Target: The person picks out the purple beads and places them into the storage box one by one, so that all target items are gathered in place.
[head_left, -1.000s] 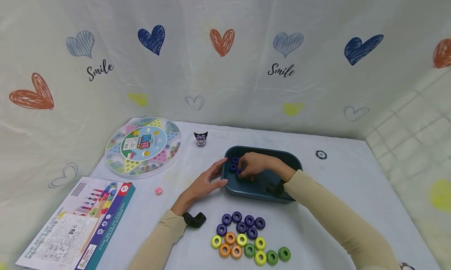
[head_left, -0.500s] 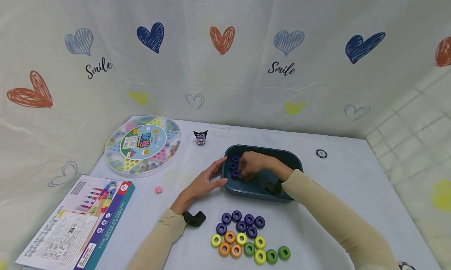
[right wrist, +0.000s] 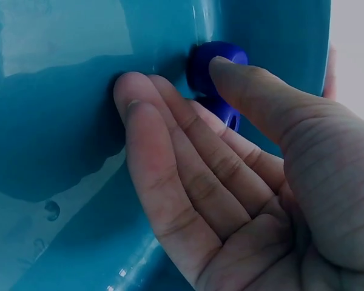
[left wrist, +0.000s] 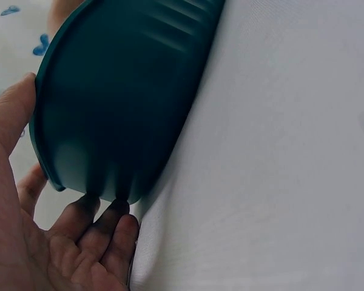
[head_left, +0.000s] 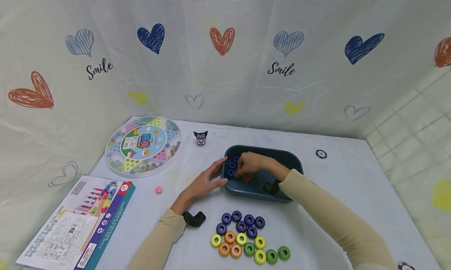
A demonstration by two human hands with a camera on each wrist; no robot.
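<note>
My right hand (head_left: 248, 165) is inside the dark teal basin (head_left: 246, 192), near its left end. In the right wrist view, the thumb of that hand (right wrist: 212, 200) presses on a purple ring bead (right wrist: 200, 66), while the other fingers lie relaxed and hold nothing. Another purple bead (right wrist: 225, 112) sits partly hidden behind the thumb. From the head view, several purple beads (head_left: 231, 172) line the basin's left end. My left hand (head_left: 204, 184) spans that end from outside, its thumb and relaxed fingertips touching the wall, as the left wrist view shows.
In front of the basin lie loose ring beads: purple (head_left: 241, 226), orange (head_left: 224, 249), yellow (head_left: 260, 256) and green (head_left: 272, 256). A round Chinese checkers set (head_left: 144, 144) and a toy box (head_left: 74, 223) stand left. A small figure (head_left: 201, 137) and a black-and-white disc (head_left: 321, 154) lie farther back.
My right hand has shifted slightly left in the basin, and the purple bead by its fingers has moved left toward the end wall. My left hand has stayed at the basin's end.
</note>
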